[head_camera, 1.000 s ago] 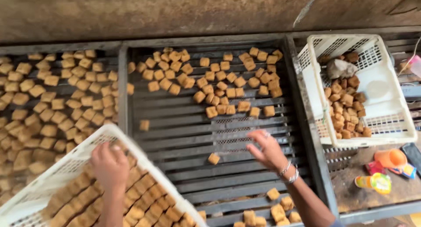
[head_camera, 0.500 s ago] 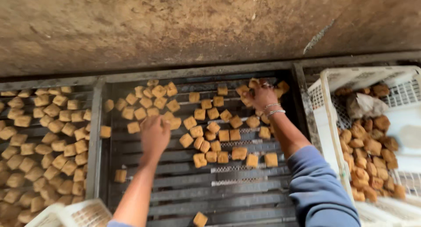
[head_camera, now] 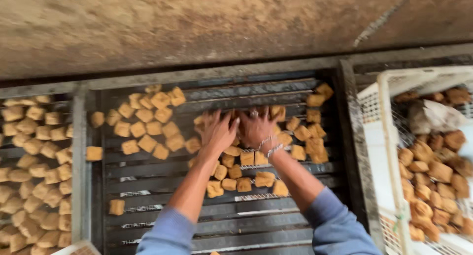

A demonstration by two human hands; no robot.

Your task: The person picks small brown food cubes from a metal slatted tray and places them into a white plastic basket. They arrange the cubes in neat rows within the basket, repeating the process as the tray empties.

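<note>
I have my left hand (head_camera: pixel 217 132) and right hand (head_camera: pixel 257 127) spread flat, palms down, on the fried cubes (head_camera: pixel 236 171) mid-rack (head_camera: pixel 276 220); best sweep gently toward 6 o'clock, fingers together, so none drop between slats.

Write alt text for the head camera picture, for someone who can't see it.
Seen from above, a person's left hand and right hand press side by side onto golden-brown cubes spread on a dark slatted rack. A white crate of similar cubes sits at right, and another cube-covered rack at left.
</note>
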